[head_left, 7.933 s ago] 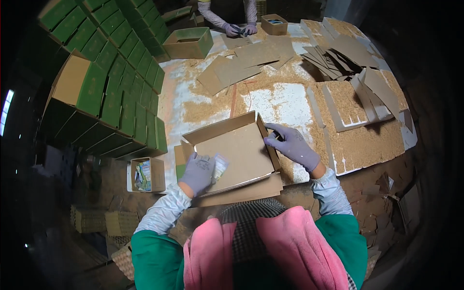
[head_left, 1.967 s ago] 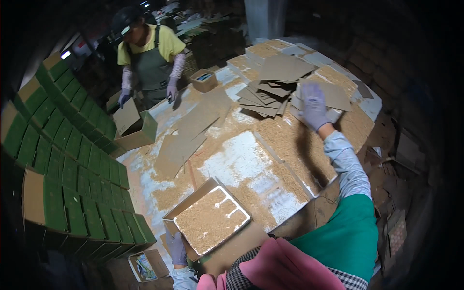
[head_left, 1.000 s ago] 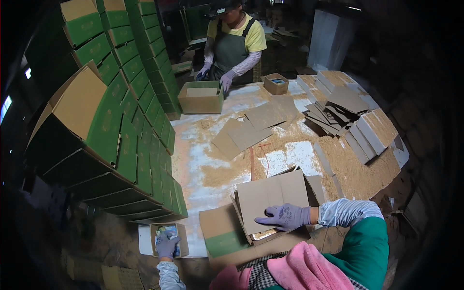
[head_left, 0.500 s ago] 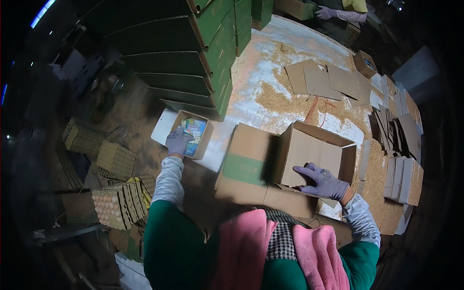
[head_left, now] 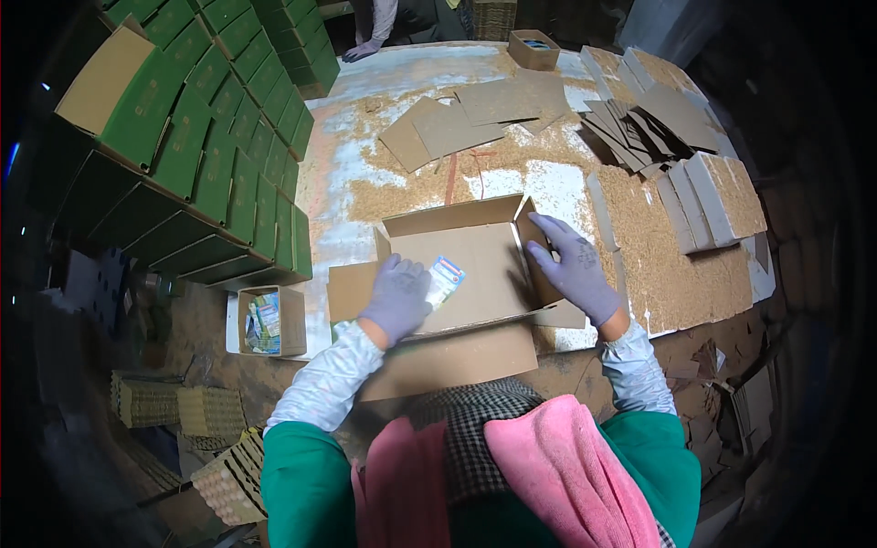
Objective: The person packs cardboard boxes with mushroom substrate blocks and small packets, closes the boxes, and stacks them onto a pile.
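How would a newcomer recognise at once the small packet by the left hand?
Right of the tall stack of green boxes is an open brown carton. Over its left part, at the left hand, is a small pale packet with blue and red print. Unlike the similar packets in the small box farther left, this one is out.

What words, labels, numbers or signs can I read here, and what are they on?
No text is readable:
Packet at the left hand: coloured print, too small.
Other packets in the small carton: too small.
Right hand, gloved: dark print, too blurred.
Green boxes: faint marks, too indistinct.
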Demonstrator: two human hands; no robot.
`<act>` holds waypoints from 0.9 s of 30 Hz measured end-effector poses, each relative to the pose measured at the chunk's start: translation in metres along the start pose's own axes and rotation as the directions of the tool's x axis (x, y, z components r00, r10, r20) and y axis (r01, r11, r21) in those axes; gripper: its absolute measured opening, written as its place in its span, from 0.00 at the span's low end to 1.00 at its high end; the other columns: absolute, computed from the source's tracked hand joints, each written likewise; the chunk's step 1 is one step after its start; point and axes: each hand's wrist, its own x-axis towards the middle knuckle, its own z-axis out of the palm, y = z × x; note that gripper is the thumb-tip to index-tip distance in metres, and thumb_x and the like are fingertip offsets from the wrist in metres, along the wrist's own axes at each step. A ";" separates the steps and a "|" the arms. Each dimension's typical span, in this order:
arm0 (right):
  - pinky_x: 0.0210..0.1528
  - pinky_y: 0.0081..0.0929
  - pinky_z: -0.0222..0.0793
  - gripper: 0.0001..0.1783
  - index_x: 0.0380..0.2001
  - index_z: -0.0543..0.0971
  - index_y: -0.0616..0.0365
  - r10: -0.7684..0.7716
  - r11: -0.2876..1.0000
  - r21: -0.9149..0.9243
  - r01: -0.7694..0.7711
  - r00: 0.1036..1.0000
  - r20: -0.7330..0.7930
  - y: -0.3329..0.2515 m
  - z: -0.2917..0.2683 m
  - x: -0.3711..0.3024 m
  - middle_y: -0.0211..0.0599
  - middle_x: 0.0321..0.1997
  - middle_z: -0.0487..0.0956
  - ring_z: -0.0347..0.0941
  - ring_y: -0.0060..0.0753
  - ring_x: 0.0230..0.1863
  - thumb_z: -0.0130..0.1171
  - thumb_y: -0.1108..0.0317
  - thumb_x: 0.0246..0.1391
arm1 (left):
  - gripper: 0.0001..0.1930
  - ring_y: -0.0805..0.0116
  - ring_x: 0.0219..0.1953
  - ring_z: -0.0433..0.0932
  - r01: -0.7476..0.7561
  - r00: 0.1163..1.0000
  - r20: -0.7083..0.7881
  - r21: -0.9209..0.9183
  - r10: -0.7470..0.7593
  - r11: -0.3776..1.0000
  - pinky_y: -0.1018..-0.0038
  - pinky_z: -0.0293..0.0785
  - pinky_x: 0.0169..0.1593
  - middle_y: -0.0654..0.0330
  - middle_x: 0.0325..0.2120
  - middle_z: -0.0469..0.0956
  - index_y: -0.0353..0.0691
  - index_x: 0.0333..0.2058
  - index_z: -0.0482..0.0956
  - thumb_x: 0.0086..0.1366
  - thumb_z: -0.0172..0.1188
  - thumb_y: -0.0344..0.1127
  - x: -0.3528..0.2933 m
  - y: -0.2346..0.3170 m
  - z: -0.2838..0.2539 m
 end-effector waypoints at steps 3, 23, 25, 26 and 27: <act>0.49 0.30 0.72 0.26 0.56 0.71 0.59 0.289 0.895 0.329 -0.302 0.953 0.088 0.049 -0.043 -0.026 0.44 0.52 0.76 0.76 0.37 0.48 0.58 0.59 0.56 | 0.11 0.60 0.46 0.75 -0.158 0.984 -0.122 -0.255 0.130 0.954 0.63 0.56 0.62 0.54 0.39 0.77 0.40 0.34 0.77 0.54 0.54 0.37 -0.002 -0.006 -0.025; 0.54 0.39 0.63 0.38 0.60 0.65 0.53 0.000 0.999 0.040 -0.013 0.947 0.321 0.074 0.065 0.011 0.51 0.50 0.71 0.67 0.50 0.52 0.61 0.47 0.49 | 0.38 0.62 0.52 0.72 0.578 0.738 0.324 -0.755 -0.592 0.308 0.72 0.67 0.55 0.51 0.50 0.73 0.31 0.55 0.66 0.55 0.65 0.54 0.015 0.009 0.011; 0.67 0.47 0.45 0.50 0.64 0.58 0.56 0.156 0.987 0.031 -0.156 0.988 0.004 0.098 0.091 -0.005 0.61 0.65 0.55 0.50 0.63 0.65 0.64 0.41 0.43 | 0.36 0.63 0.49 0.74 0.366 0.709 0.187 -0.922 -0.679 0.128 0.71 0.69 0.54 0.52 0.47 0.75 0.31 0.53 0.68 0.51 0.72 0.46 0.000 0.018 0.035; 0.69 0.45 0.41 0.54 0.66 0.51 0.64 0.362 0.930 -0.138 -0.341 0.913 0.188 0.128 0.115 -0.019 0.63 0.68 0.50 0.46 0.65 0.67 0.61 0.41 0.47 | 0.33 0.62 0.47 0.76 0.302 0.685 0.165 -0.951 -0.709 0.071 0.72 0.70 0.52 0.52 0.45 0.77 0.31 0.51 0.70 0.50 0.73 0.41 0.005 0.011 0.046; 0.69 0.45 0.41 0.54 0.66 0.51 0.64 0.295 0.954 -0.125 -0.274 0.934 0.202 0.117 0.125 -0.027 0.63 0.68 0.50 0.46 0.65 0.67 0.61 0.41 0.47 | 0.35 0.62 0.49 0.74 0.224 0.802 0.152 -0.973 -0.577 0.054 0.71 0.68 0.54 0.52 0.47 0.76 0.33 0.53 0.69 0.51 0.72 0.46 0.003 -0.001 0.049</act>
